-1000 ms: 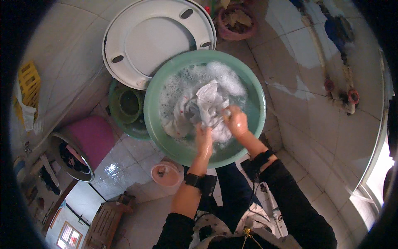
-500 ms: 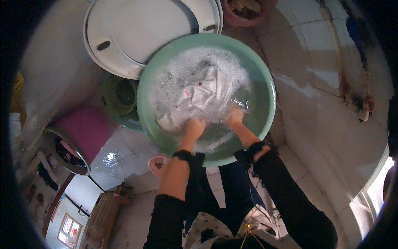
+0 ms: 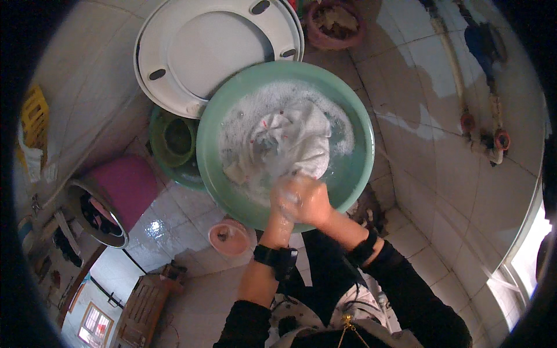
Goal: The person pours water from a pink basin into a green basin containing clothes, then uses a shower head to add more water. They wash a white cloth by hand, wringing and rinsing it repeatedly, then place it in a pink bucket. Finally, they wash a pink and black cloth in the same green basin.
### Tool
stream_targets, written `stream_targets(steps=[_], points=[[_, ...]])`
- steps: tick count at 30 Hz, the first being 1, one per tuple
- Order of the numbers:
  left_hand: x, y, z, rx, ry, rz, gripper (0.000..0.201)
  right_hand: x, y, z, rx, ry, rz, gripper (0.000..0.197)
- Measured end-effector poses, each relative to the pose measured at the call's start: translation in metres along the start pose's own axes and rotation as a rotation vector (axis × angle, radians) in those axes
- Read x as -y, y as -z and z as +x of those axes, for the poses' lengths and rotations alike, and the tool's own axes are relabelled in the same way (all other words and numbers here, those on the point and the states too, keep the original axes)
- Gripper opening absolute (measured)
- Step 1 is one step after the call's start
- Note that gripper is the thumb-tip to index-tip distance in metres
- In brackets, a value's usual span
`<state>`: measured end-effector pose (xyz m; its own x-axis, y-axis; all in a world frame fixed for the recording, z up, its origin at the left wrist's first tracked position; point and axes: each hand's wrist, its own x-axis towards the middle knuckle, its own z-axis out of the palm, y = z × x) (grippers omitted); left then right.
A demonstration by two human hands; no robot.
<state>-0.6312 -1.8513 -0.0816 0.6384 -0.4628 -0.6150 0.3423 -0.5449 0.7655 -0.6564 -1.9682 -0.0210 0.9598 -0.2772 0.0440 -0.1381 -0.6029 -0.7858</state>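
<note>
A wide green basin (image 3: 204,148) holds sudsy water and a white cloth (image 3: 310,153) with small red marks. The cloth lies bunched and partly under water. Over the near side of the basin, my left hand (image 3: 283,197) and my right hand (image 3: 311,199) are pressed together, both wet and closed. The near end of the cloth runs up to them, and they appear to grip it between them. My fingers are partly hidden by each other and slightly blurred. Dark bands circle both wrists.
A large white round lid-like piece (image 3: 154,95) with oval holes leans behind the basin. Green bowls (image 3: 174,142), a purple bucket (image 3: 130,182) holding clothes and a small pink basin (image 3: 232,238) stand left. A reddish tub (image 3: 333,26) sits behind; pipes (image 3: 458,75) run along the right wall.
My hands were apart in the water; now they are together, nearer to me by the near rim. The cloth has shifted and bunched differently. The view has moved slightly.
</note>
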Motion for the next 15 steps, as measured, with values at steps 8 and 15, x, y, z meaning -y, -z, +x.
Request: stream_targets(steps=[8,15], points=[[0.011,0.001,-0.012,-0.02,0.22,-0.549,0.046,-0.09,0.021,-0.007,0.252,-0.384,-0.362,0.046],[0.111,-0.001,0.05,-0.128,-0.203,0.495,0.043,-0.1,-0.062,0.025,0.15,-0.588,-0.068,0.115]])
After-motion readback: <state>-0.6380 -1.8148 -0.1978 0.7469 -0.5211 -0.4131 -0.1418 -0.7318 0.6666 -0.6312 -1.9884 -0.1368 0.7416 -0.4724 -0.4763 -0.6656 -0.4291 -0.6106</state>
